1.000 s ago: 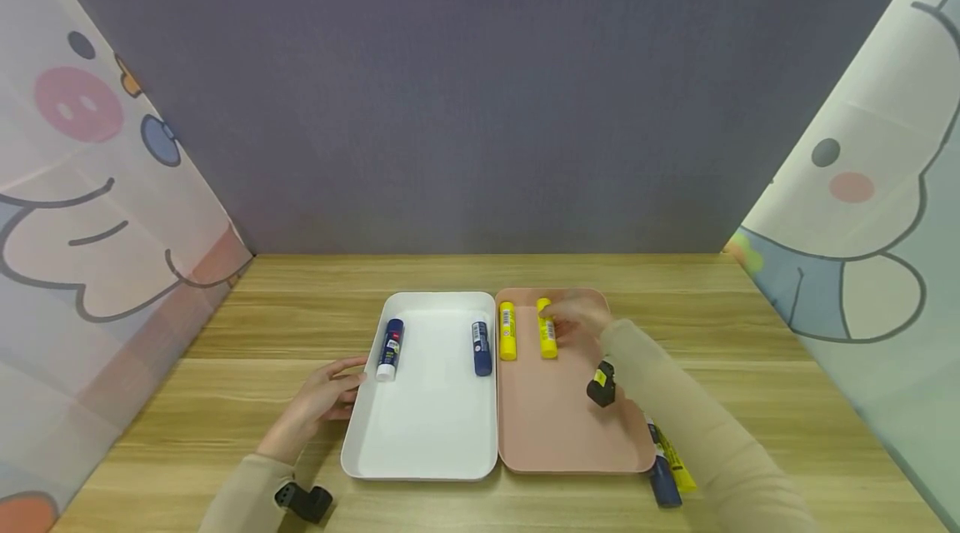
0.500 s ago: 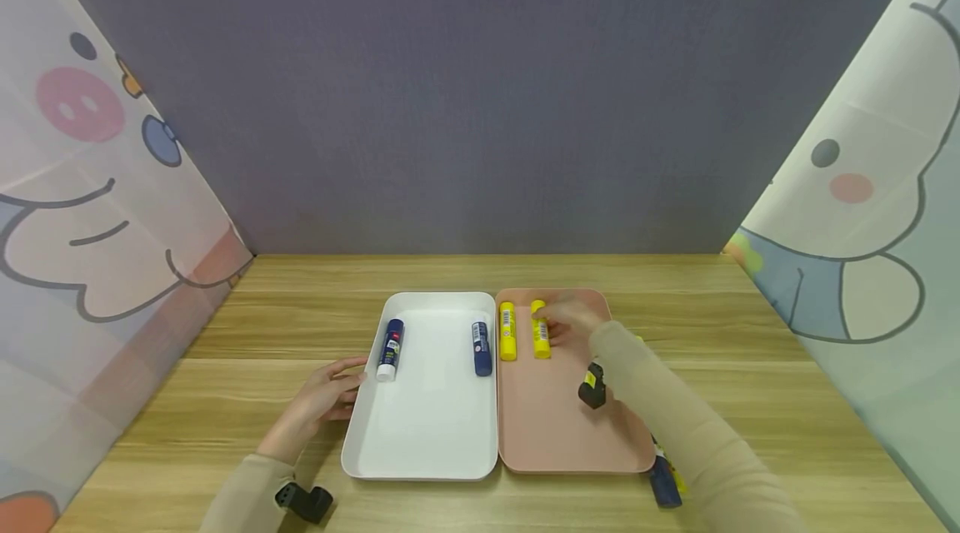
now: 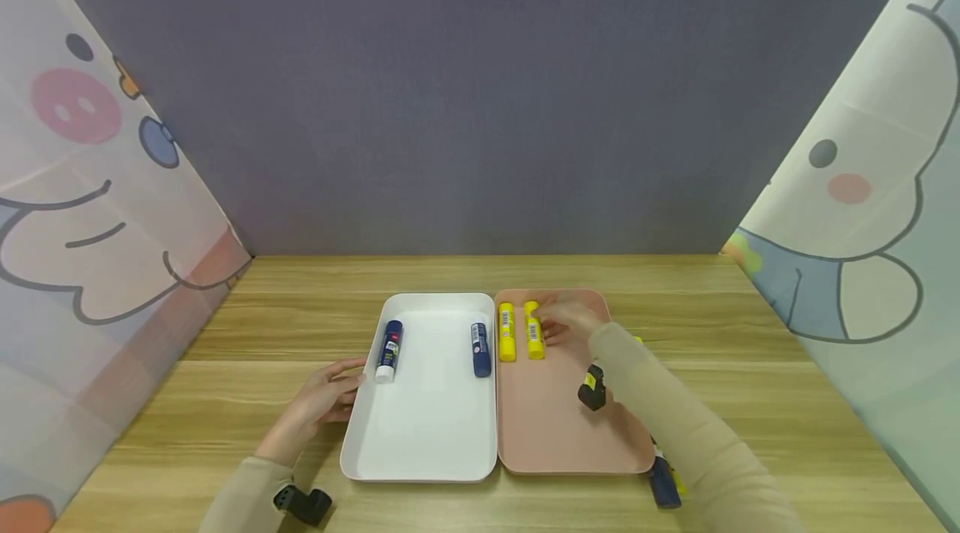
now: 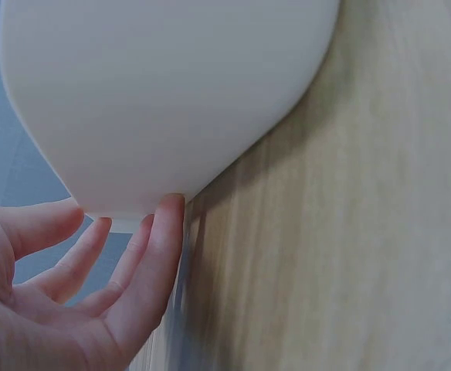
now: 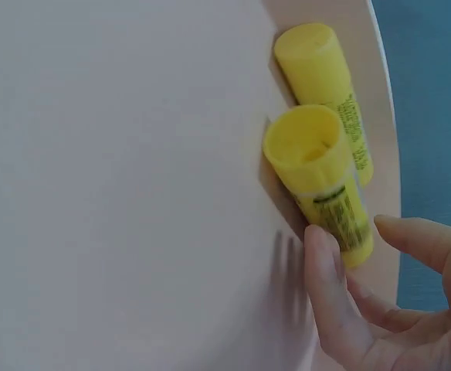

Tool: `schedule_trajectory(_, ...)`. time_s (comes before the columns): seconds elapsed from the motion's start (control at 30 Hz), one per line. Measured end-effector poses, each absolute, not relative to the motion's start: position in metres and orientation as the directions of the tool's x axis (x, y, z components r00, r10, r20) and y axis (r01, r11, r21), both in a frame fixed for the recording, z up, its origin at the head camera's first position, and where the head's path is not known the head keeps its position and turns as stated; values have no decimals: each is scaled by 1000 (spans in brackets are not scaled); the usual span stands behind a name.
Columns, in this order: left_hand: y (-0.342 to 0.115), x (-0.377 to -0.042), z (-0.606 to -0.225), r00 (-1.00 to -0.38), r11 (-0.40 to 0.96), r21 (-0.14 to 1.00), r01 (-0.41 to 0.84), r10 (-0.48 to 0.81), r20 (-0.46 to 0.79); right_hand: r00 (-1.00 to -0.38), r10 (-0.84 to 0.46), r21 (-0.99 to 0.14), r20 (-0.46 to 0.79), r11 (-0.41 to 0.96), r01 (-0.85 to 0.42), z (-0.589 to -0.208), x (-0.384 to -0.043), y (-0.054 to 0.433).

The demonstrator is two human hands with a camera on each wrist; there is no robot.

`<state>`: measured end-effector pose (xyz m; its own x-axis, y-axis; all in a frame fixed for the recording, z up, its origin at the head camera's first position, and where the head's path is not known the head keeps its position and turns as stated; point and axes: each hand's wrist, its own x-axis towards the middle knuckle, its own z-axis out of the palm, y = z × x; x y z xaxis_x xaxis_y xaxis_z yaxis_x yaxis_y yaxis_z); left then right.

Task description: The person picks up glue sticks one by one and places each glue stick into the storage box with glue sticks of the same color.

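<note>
My left hand [image 3: 324,393] reaches the left side of the white tray [image 3: 420,433]; in the left wrist view its fairly straight fingers [image 4: 167,247] touch the tray's outer wall. The white tray holds a navy glue stick with a white cap [image 3: 389,350] at left and another navy glue stick [image 3: 481,348] at right. My right hand [image 3: 572,318] is over the pink tray [image 3: 570,433], beside a yellow glue stick [image 3: 534,331]. In the right wrist view, a fingertip [image 5: 318,239] lies against this stick while a gap shows on its other side. A second yellow glue stick [image 3: 507,331] lies left of it.
The two trays stand side by side on the wooden table [image 3: 315,283]. Right of the pink tray, partly under my right sleeve, lie a navy tube [image 3: 664,481] and something yellow [image 3: 679,480]. A grey panel [image 3: 480,100] stands behind, with cartoon-printed sheets at both sides.
The yellow glue stick by my right hand has shifted left, closer to the other yellow one. My right hand moved slightly left, then stayed. My left hand has not moved.
</note>
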<state>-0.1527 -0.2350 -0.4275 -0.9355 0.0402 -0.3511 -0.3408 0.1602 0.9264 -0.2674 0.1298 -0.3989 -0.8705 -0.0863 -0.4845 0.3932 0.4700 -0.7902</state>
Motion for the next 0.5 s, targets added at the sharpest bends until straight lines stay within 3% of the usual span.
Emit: schedule_trajectory(0.5,-236,-153,-427,-936,133,933,-336,64,-346,-899,-186,-804,-397,543,243,-378,-252,134)
